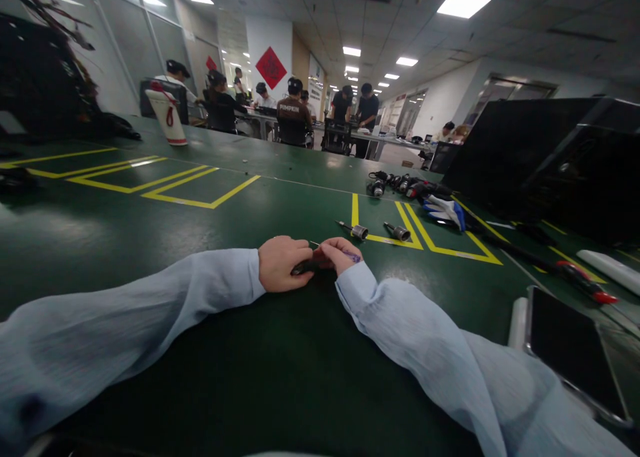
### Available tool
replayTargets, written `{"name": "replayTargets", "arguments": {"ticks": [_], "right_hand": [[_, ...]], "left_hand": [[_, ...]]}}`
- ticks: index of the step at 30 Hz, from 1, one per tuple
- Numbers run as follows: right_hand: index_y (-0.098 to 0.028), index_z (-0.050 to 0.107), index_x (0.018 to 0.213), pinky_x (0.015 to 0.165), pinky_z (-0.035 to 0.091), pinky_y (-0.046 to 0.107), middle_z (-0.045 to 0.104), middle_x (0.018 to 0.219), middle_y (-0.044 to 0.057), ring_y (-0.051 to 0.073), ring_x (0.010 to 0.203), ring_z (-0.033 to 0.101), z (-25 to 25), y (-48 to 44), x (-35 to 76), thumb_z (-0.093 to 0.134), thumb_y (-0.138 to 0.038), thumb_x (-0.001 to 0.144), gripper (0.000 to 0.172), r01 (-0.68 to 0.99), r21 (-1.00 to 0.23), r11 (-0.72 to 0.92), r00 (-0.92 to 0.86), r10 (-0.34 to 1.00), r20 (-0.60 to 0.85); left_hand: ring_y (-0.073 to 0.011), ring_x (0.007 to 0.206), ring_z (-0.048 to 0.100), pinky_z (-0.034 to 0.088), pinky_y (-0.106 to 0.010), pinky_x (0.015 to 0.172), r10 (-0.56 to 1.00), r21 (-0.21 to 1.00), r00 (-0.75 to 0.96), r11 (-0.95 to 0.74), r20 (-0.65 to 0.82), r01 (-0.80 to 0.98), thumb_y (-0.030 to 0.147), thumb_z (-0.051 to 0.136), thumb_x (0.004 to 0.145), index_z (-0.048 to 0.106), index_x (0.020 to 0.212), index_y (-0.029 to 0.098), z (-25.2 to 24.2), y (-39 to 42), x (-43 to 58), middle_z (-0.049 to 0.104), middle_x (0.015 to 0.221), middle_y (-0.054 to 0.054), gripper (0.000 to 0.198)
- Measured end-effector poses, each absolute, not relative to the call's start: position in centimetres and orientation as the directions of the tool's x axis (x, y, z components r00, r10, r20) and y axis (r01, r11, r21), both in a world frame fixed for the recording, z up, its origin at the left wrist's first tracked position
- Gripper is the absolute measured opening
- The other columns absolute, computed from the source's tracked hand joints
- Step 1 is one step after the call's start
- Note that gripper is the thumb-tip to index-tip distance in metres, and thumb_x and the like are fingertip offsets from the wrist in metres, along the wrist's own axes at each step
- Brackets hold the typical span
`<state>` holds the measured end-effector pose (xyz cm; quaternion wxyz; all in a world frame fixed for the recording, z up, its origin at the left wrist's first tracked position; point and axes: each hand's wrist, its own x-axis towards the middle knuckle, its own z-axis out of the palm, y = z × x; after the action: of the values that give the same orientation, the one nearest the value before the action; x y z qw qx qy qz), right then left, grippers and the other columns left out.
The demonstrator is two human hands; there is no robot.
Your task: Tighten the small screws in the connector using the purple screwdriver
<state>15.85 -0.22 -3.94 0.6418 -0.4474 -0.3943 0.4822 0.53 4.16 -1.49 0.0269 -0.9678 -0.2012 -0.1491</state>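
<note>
My left hand (284,264) is closed around a small dark rounded part (303,268), much of it covered by the fingers. Close beside it, my right hand (341,253) has its fingertips pinched together at the same part. A thin pale metal piece (314,244) sticks out between the hands. Something purple (353,257) shows at the right palm; what it is I cannot tell. Just beyond the right hand, two metal cylindrical parts with thin dark shafts lie on the green table (280,350): one nearer (359,232), one further right (399,232).
Yellow tape outlines (214,207) mark the table. To the right are dark cylindrical parts (376,187), a white-blue glove (445,212), a red-black screwdriver (583,280), a phone (575,350) and a large black case (540,157). A paper cup (167,117) stands far left. People work behind.
</note>
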Motion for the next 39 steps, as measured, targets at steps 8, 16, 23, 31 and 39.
{"name": "replayTargets", "arguments": {"ticks": [8, 16, 23, 31, 39], "right_hand": [[-0.019, 0.058, 0.061, 0.058, 0.041, 0.026, 0.054, 0.057, -0.005, 0.011, 0.056, 0.05, -4.4, -0.5, 15.1, 0.06, -0.026, 0.058, 0.008, -0.005, -0.98, 0.198, 0.232, 0.954, 0.192], [-0.019, 0.057, 0.059, 0.056, 0.041, 0.024, 0.055, 0.056, -0.005, 0.011, 0.054, 0.049, -3.4, -0.8, 14.9, 0.055, -0.013, 0.056, 0.006, 0.015, -0.986, 0.167, 0.268, 0.949, 0.165], [-0.018, 0.059, 0.063, 0.057, 0.046, 0.024, 0.061, 0.06, -0.002, 0.011, 0.057, 0.057, -3.7, -0.7, 15.1, 0.055, -0.013, 0.06, 0.008, -0.039, -0.976, 0.215, 0.327, 0.925, 0.191], [-0.016, 0.06, 0.064, 0.044, 0.046, 0.023, 0.061, 0.049, -0.001, 0.009, 0.041, 0.053, -2.9, -1.4, 15.2, 0.062, -0.04, 0.067, 0.025, -0.158, -0.95, 0.269, 0.318, 0.925, 0.21], [-0.019, 0.049, 0.048, 0.034, 0.031, 0.02, 0.041, 0.031, -0.007, 0.006, 0.028, 0.037, -3.0, -1.8, 15.0, 0.055, -0.047, 0.071, 0.037, 0.056, -0.977, 0.207, 0.319, 0.923, 0.214]], "left_hand": [[-0.0167, 0.06, 0.051, 0.031, -0.03, 0.053, 0.19, -0.427, 0.923, -0.843, 0.335, 0.329, 0.064, 0.043, 0.075, 0.058, 0.072, 0.015, -0.9, 3.1, 0.7, 0.056, 0.07, -0.005, 0.05], [-0.0186, 0.066, 0.049, 0.029, -0.033, 0.06, 0.071, -0.545, 0.952, -0.806, 0.296, 0.23, 0.076, 0.036, 0.066, 0.059, 0.078, 0.014, -0.4, 2.5, 0.9, 0.058, 0.077, -0.008, 0.067], [-0.0174, 0.062, 0.047, 0.029, -0.032, 0.058, 0.058, -0.425, 0.943, -0.882, 0.327, 0.202, 0.062, 0.027, 0.082, 0.057, 0.068, 0.017, -1.1, 3.6, 0.6, 0.056, 0.069, -0.006, 0.056], [-0.0144, 0.058, 0.05, 0.038, -0.027, 0.057, 0.623, 0.262, 0.651, -0.778, 0.433, 0.57, 0.046, 0.015, 0.088, 0.056, 0.065, 0.016, -1.9, 6.4, -0.5, 0.053, 0.059, -0.003, 0.056], [-0.0203, 0.079, 0.056, 0.045, -0.035, 0.075, 0.751, 0.46, 0.519, -0.66, 0.407, 0.594, 0.024, 0.053, 0.064, 0.056, 0.085, 0.013, -2.2, 7.1, -0.4, 0.06, 0.084, -0.007, 0.024]]}}
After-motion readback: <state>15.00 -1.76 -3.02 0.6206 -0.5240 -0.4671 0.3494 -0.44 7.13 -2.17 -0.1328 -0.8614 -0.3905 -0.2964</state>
